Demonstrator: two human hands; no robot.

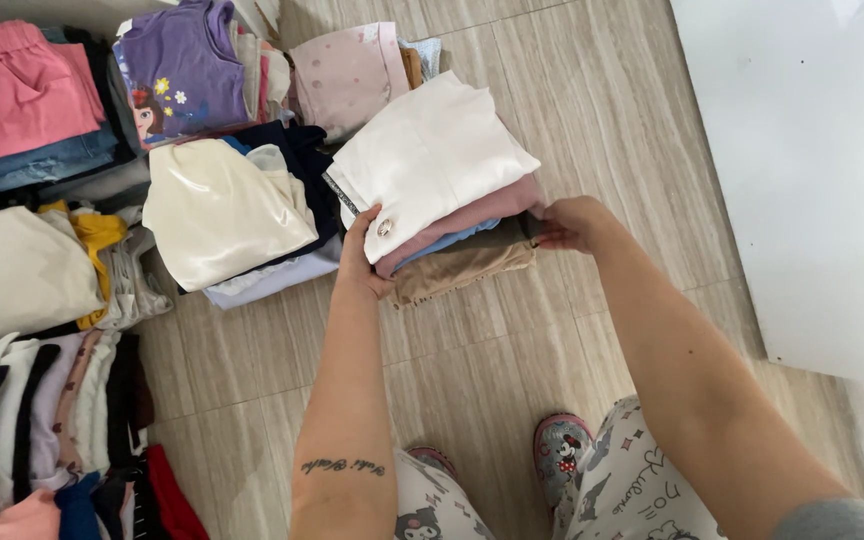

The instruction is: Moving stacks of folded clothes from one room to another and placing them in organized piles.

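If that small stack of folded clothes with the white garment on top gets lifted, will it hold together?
The stack of folded clothes is probably floppy and would sag. Left hand and right hand grip opposite sides, which likely helps; its uneven layers might slide.

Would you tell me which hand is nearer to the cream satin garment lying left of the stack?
Left. The left hand grips the stack's near-left edge, beside the cream satin garment; the right hand holds the stack's far side.

Two hands point(357, 262), one stack of folded clothes point(432, 165)

Tiled floor point(572, 90); folded clothes stacks point(432, 180)
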